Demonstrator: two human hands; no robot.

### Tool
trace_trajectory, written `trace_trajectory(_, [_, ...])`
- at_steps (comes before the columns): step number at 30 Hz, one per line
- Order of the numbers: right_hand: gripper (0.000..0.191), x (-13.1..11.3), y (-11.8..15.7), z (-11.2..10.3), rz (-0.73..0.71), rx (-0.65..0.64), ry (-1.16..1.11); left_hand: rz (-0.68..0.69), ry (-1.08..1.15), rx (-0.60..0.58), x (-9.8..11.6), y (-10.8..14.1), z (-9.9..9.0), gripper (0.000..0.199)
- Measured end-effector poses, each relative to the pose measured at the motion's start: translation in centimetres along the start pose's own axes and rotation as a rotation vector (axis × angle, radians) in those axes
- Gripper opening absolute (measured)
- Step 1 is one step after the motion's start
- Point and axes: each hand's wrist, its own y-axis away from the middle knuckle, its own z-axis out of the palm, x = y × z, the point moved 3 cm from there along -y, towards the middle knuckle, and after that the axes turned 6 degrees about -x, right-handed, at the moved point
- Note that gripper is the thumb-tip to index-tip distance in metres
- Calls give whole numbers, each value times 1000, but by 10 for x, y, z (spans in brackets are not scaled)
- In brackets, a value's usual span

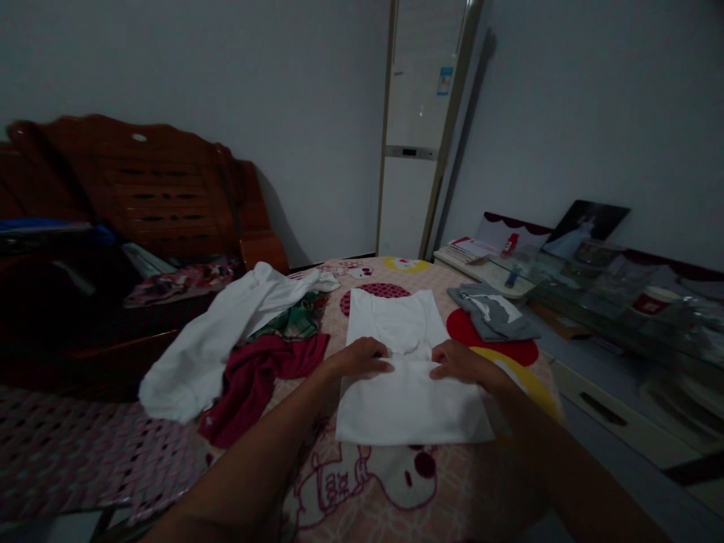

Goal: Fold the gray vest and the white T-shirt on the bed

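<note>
A white shirt (415, 411) lies flat in front of me, its sides folded into a long rectangle. The curved neckline shows in the far half. My left hand (362, 357) is closed on the cloth near the middle, left of centre, thumb pointing inward. Opposite it, my right hand (461, 362) pinches the same shirt on the right. A crease runs across the fabric between the two hands. The fingertips under the cloth are partly hidden.
A patterned cloth (407, 490) covers the table. To the left lie a loose white garment (192, 369), a maroon garment (254, 381) and a green plaid one (294, 320). A folded grey garment (492, 313) sits at right, beside a glass-topped cabinet (599, 294). A wooden bench (164, 192) stands behind.
</note>
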Motion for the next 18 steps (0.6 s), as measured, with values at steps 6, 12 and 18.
trace_trajectory(6, [5, -4, 10, -11, -71, 68, -34, 39, 43, 98, 9, 6, -13, 17])
trace_trajectory(12, [13, -16, 4, -58, -104, 197, 29, 64, -9, 199, 16, 4, -67, 18])
trace_trajectory(18, [23, -10, -56, -91, 26, 281, 284, -56, -197, 297, -20, -34, -100, 20])
